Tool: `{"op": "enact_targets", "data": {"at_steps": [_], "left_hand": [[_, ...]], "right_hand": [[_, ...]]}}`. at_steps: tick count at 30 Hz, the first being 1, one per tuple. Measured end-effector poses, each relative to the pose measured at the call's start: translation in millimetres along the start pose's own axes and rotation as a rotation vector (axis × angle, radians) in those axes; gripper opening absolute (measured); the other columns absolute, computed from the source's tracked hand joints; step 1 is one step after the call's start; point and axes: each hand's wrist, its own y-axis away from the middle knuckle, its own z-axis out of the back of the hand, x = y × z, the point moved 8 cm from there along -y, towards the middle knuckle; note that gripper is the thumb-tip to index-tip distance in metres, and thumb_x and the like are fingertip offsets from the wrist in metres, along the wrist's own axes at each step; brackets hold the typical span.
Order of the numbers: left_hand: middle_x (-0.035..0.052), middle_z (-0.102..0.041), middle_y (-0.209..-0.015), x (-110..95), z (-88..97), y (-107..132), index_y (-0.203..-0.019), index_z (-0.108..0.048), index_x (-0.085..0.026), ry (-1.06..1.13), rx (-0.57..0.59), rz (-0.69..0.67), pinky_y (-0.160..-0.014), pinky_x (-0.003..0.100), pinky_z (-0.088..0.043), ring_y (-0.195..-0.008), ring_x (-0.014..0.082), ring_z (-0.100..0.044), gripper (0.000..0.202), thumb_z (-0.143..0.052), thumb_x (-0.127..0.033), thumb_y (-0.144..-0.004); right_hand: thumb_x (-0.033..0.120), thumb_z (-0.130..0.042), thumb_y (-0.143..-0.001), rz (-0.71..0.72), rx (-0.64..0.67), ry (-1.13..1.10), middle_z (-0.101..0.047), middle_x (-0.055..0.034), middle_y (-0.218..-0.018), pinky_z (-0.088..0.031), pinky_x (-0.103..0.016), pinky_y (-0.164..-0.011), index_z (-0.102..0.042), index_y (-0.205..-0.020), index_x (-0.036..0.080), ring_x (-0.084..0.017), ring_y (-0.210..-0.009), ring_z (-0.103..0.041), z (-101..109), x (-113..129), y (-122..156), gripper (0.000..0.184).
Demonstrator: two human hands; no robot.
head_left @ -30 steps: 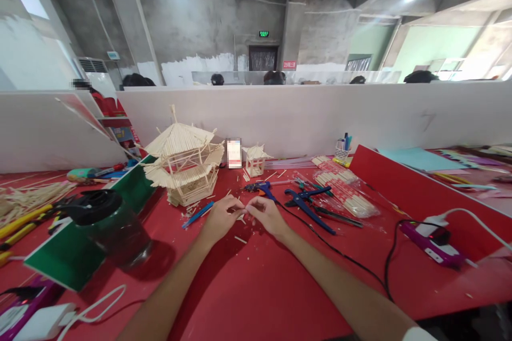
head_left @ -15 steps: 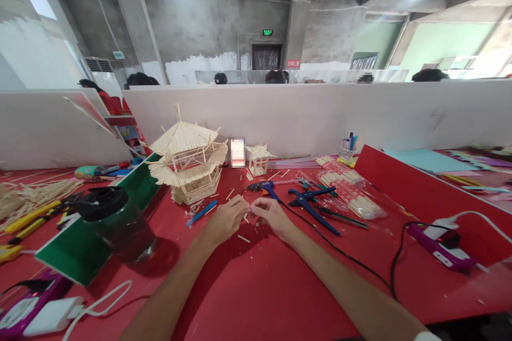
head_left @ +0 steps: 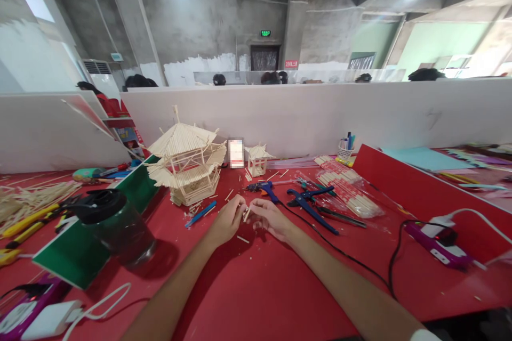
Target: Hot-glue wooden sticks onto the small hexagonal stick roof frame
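My left hand (head_left: 229, 219) and my right hand (head_left: 270, 217) meet at the middle of the red table, fingers pinched together. Between the fingertips is a short pale wooden stick (head_left: 246, 215), with both hands closed about it; their exact grip is too small to make out. One loose stick (head_left: 242, 239) lies just below the hands. Beyond them stand a large pavilion model (head_left: 188, 162) of wooden sticks and a smaller stick pavilion (head_left: 257, 160). A blue hot glue gun (head_left: 267, 188) lies just past my right hand, and blue tweezers (head_left: 201, 213) lie left of my left hand.
Blue-handled cutters (head_left: 314, 208) and bagged sticks (head_left: 354, 194) lie to the right. A dark bottle (head_left: 116, 229) stands left by a green divider (head_left: 76, 261). Power strips, one at right (head_left: 438, 245), and a black cable (head_left: 340, 248) occupy the sides. A white partition (head_left: 300, 117) closes the back.
My hands have turned slightly, and the short stick between the fingertips now shows more plainly. The right fingers are curled differently. The whole view has shifted a little.
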Motion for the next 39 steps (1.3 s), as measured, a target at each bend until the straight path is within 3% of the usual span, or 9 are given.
{"op": "enact_targets", "data": {"at_steps": [13, 18, 23, 28, 39], "left_hand": [[0.0001, -0.061, -0.083, -5, 5.2, -1, -0.087, -0.059, -0.020, -0.017, -0.029, 0.018, -0.063, 0.023, -0.043, -0.072, 0.0139, -0.056, 0.026, -0.048, -0.043, -0.094], [0.0000, -0.064, -0.088, -11, 6.7, -1, -0.096, -0.061, -0.020, 0.006, -0.041, -0.014, -0.063, 0.022, -0.044, -0.071, 0.0124, -0.058, 0.019, -0.052, -0.037, -0.093], [0.0003, -0.062, -0.077, -11, 15.8, -3, -0.082, -0.064, -0.018, -0.005, -0.144, -0.033, -0.063, 0.023, -0.043, -0.068, 0.0128, -0.055, 0.022, -0.056, -0.036, -0.091], [-0.0003, -0.060, -0.078, -5, 16.5, -3, -0.084, -0.061, -0.019, -0.046, -0.151, -0.040, -0.064, 0.023, -0.042, -0.068, 0.0127, -0.054, 0.020, -0.052, -0.034, -0.093], [0.0019, -0.060, -0.089, 2, 11.7, -2, -0.091, -0.055, -0.021, -0.262, -0.056, -0.017, -0.074, 0.028, -0.043, -0.080, 0.0164, -0.057, 0.024, -0.038, -0.036, -0.098]], "right_hand": [[0.048, -0.082, -0.064, 0.064, -0.087, 0.041, -0.067, 0.0002, -0.065, -0.047, -0.022, -0.056, -0.061, -0.076, 0.017, -0.012, -0.059, -0.062, 6, 5, -1, 0.039], [0.048, -0.082, -0.064, 0.057, -0.080, 0.073, -0.067, -0.0006, -0.062, -0.047, -0.021, -0.055, -0.065, -0.073, 0.015, -0.010, -0.055, -0.060, 7, 6, -1, 0.038], [0.044, -0.086, -0.061, 0.045, -0.087, -0.024, -0.064, 0.0021, -0.063, -0.047, -0.019, -0.056, -0.069, -0.073, 0.016, -0.007, -0.054, -0.057, 5, 2, 0, 0.035], [0.037, -0.087, -0.061, -0.007, -0.063, -0.073, -0.065, 0.0011, -0.066, -0.046, -0.018, -0.057, -0.073, -0.079, 0.015, -0.006, -0.056, -0.056, 0, -3, 3, 0.032], [0.030, -0.087, -0.059, -0.070, -0.061, -0.058, -0.069, 0.0004, -0.074, -0.049, -0.018, -0.058, -0.070, -0.090, 0.017, -0.009, -0.062, -0.063, -1, -12, 2, 0.038]]}}
